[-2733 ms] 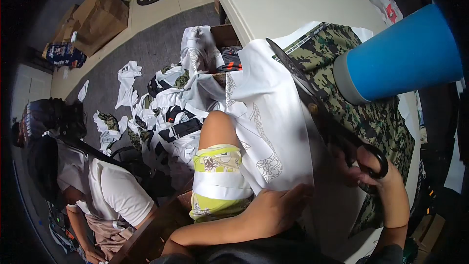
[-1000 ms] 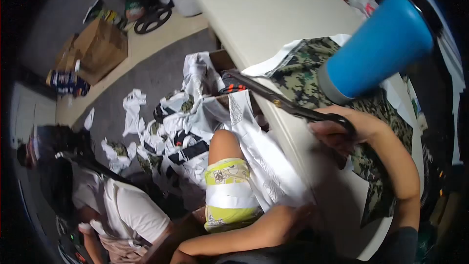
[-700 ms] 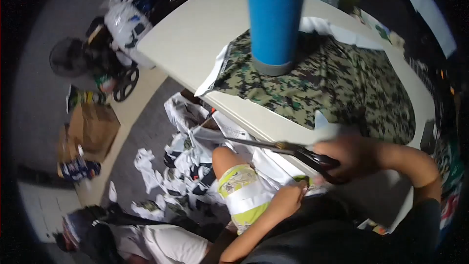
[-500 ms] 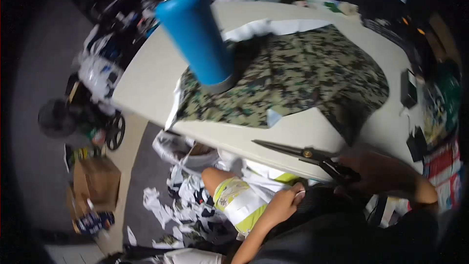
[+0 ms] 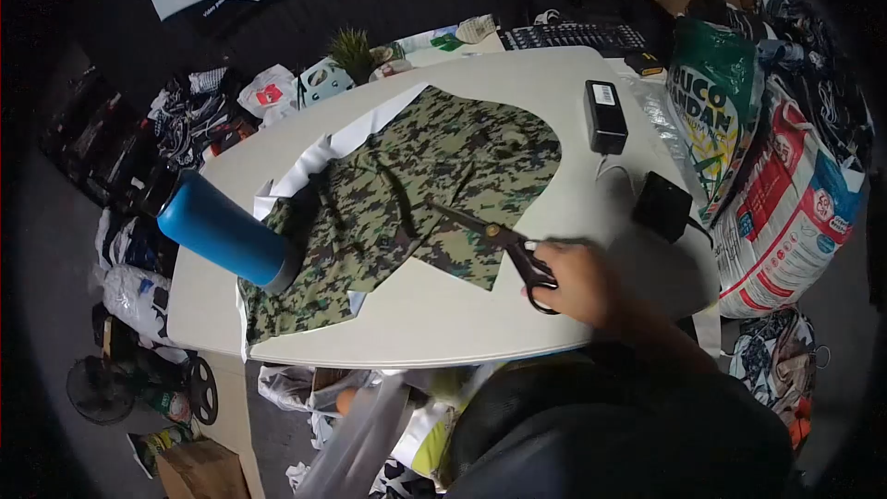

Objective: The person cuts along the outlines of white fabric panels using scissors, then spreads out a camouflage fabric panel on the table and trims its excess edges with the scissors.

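Observation:
My right hand (image 5: pixel 575 282) is closed round the black handles of a pair of scissors (image 5: pixel 494 230). The blades look closed and point left over the camouflage fabric (image 5: pixel 397 189), which lies on the white table with wrinkles and a notch in its near edge. White cloth (image 5: pixel 309 166) shows along the fabric's far side. On the fabric's left part rests a blue tumbler (image 5: pixel 222 231). My left hand (image 5: pixel 423 390) is low in front of the table edge, smeared by motion; its fingers cannot be made out.
A black power adapter (image 5: pixel 605 117) and a dark box-shaped device (image 5: pixel 662 207) sit on the table's right side, with a cable. Large printed sacks (image 5: pixel 785 212) stand to the right. A keyboard (image 5: pixel 577 36) and small plant (image 5: pixel 351 54) are beyond the table; a cardboard box (image 5: pixel 203 471) is lower left.
The view has swung, bringing more of the table's right side into sight. My right hand with the scissors has moved from the near edge onto the fabric. My left hand has left my lap.

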Tool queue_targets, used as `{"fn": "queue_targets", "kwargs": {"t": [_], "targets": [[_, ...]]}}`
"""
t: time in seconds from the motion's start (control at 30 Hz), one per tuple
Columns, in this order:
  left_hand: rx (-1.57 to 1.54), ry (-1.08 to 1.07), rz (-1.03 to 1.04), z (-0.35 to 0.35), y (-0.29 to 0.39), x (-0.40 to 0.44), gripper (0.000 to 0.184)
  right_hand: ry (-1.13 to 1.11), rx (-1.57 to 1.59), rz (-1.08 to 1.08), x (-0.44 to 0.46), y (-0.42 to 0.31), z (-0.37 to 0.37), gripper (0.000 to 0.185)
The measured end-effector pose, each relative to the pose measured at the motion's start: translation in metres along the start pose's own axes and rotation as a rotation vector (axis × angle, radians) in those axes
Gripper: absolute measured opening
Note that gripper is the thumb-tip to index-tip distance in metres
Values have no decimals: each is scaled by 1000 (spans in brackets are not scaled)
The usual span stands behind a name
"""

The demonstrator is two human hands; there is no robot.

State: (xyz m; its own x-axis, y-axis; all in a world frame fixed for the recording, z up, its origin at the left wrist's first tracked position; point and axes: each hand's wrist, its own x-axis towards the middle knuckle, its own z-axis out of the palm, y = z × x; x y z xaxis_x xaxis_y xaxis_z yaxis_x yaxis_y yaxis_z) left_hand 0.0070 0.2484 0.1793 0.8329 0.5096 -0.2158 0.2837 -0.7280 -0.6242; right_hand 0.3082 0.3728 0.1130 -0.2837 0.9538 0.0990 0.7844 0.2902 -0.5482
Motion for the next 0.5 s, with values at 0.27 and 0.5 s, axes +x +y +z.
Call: {"fn": "queue_targets", "kwargs": {"t": [0.27,0.5], "targets": [[-131,-172,-517,29,87,23,30,117,-11,-345,-5,13,-26,25],[-234,224,-521,-33,61,122,28,295,179,-266,5,61,-92,15]]}}
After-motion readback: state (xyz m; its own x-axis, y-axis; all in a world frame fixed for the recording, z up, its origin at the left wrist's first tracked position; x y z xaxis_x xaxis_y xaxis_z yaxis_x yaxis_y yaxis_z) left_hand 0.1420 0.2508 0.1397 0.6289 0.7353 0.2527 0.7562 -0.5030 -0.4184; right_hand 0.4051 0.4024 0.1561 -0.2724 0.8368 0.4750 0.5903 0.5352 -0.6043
